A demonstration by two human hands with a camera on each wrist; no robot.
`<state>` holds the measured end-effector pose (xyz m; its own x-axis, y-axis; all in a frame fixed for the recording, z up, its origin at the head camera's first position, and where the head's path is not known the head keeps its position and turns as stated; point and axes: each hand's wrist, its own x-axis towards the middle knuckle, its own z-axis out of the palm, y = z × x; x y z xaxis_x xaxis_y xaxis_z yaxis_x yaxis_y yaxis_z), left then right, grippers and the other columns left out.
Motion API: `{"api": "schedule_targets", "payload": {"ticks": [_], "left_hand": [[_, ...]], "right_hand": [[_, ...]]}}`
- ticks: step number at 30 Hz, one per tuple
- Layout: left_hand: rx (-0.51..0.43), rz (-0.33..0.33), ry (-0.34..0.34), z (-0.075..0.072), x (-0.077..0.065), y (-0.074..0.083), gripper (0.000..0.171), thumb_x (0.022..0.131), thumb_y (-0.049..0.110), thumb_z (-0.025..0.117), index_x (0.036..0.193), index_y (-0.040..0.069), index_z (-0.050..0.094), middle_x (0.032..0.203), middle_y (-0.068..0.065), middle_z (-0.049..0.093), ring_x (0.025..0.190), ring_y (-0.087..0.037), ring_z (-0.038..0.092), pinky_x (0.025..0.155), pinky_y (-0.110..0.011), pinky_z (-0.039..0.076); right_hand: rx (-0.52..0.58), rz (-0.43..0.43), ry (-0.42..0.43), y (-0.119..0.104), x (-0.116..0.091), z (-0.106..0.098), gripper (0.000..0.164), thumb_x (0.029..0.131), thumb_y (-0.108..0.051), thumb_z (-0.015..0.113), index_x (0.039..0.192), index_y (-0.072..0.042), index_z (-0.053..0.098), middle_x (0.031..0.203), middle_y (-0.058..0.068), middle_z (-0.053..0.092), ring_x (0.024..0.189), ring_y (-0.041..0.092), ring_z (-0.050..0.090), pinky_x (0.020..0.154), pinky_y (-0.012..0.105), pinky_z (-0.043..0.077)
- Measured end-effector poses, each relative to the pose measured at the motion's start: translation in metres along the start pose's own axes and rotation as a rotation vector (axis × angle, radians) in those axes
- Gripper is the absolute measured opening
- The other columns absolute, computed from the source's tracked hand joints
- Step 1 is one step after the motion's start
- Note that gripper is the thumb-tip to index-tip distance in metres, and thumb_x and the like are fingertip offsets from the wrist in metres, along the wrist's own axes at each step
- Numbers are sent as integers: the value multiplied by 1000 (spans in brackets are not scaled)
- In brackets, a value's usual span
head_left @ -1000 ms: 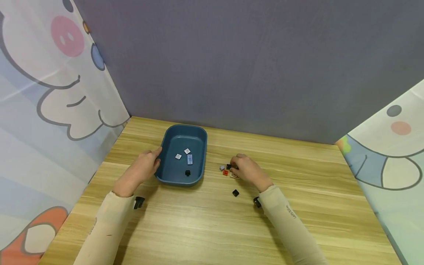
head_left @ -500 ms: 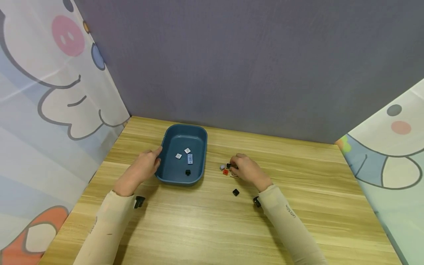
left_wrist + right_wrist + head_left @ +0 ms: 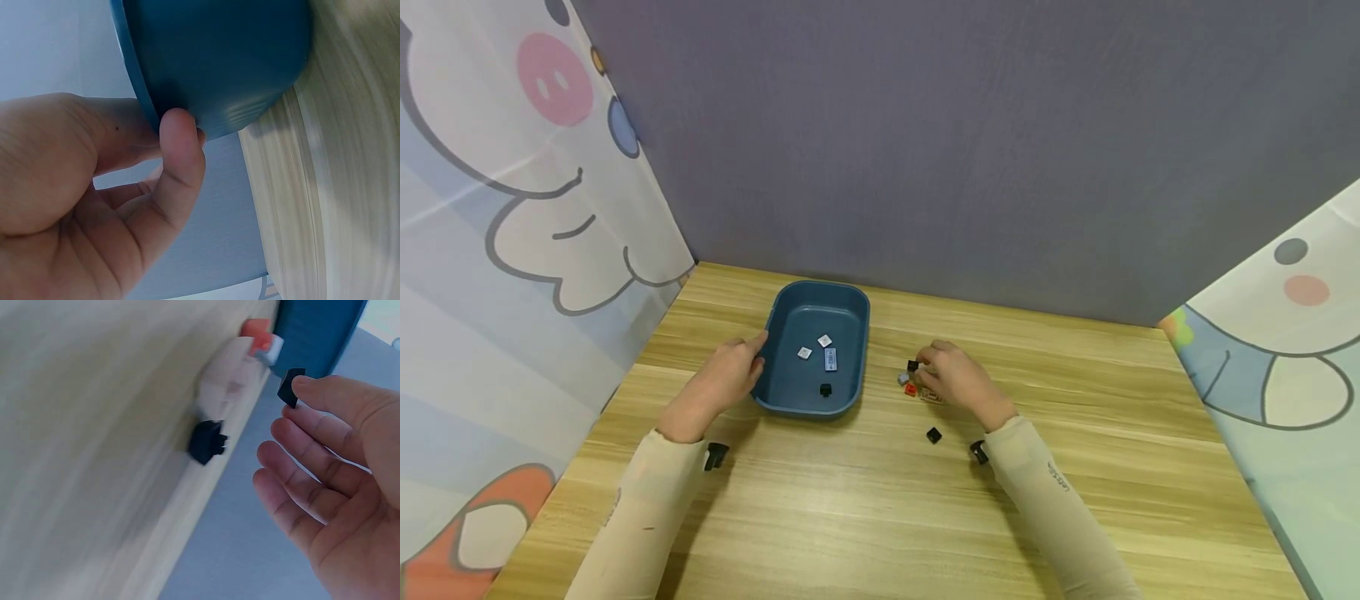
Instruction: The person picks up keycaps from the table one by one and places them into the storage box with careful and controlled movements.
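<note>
My left hand [image 3: 722, 379] pinches the left rim of a dark blue plastic bin [image 3: 810, 413]. In the bin lie two white keycaps [image 3: 804, 353], a longer light-blue keycap [image 3: 831, 360] and a small black piece [image 3: 825, 390]. My right hand [image 3: 958, 379] pinches a black keycap [image 3: 289, 387] between thumb and index finger, its other fingers loosely bent. Under and beside that hand on the table sit a red keycap [image 3: 911, 390], a grey-white one [image 3: 903, 378] and a wider beige one [image 3: 932, 396]. Nearer me lies another black keycap [image 3: 934, 435].
The wooden table [image 3: 820, 517] meets a grey panel [image 3: 925, 167] at its far edge. Cartoon-printed cloth [image 3: 512, 250] hangs at the left, with more at the right. Both wrists bear small black mounts.
My right hand has lifted the black keycap from among the loose ones and shifted slightly away from me and left. My left hand stays at the bin's rim.
</note>
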<state>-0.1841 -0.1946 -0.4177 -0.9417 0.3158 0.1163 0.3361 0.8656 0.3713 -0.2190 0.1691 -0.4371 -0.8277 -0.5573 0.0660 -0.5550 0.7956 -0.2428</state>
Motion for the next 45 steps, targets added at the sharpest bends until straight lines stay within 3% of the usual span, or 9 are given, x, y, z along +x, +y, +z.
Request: {"api": "schedule_targets", "payload": {"ticks": [8, 16, 21, 29, 36, 45], "left_hand": [[-5, -17, -9, -2, -2, 0, 45, 89, -1, 54, 130, -15, 41, 94, -28, 56, 66, -24, 51, 55, -34, 44], [1, -10, 2, -2, -1, -2, 45, 88, -1, 55, 130, -14, 42, 93, -29, 56, 69, -27, 53, 56, -35, 45], [-1, -13, 6, 0, -1, -3, 45, 88, 0, 55, 130, -14, 43, 96, -30, 57, 72, -28, 54, 57, -36, 45], [7, -5, 15, 1, 0, -1, 45, 88, 0, 56, 129, -14, 43, 94, -29, 57, 73, -29, 55, 58, -37, 46], [4, -19, 3, 2, 0, -1, 46, 89, 1, 55, 130, -13, 43, 95, -29, 56, 72, -29, 55, 58, -37, 46], [-3, -26, 2, 1, -1, 1, 46, 89, 1, 55, 131, -13, 43, 97, -29, 56, 71, -27, 54, 59, -37, 46]], "right_hand": [[11, -59, 70, -16, 13, -13, 21, 89, -21, 62, 106, -8, 65, 96, 1, 57, 85, 14, 54, 73, 29, 47], [48, -134, 100, -50, 36, -24, 23, 90, -22, 61, 107, -7, 65, 96, 1, 58, 89, 13, 54, 77, 27, 46], [63, -188, 93, -72, 51, -22, 22, 89, -21, 62, 107, -8, 65, 99, 2, 59, 92, 12, 53, 79, 24, 45], [46, -282, 40, -98, 70, -8, 24, 91, -23, 59, 110, -9, 65, 99, 0, 56, 84, 9, 52, 73, 20, 44], [46, -282, 12, -107, 75, 1, 24, 92, -25, 57, 108, -10, 66, 99, -1, 54, 82, 8, 48, 69, 19, 43], [52, -319, 68, -104, 77, 7, 26, 91, -23, 59, 110, -6, 65, 100, 2, 56, 84, 9, 51, 70, 19, 44]]}}
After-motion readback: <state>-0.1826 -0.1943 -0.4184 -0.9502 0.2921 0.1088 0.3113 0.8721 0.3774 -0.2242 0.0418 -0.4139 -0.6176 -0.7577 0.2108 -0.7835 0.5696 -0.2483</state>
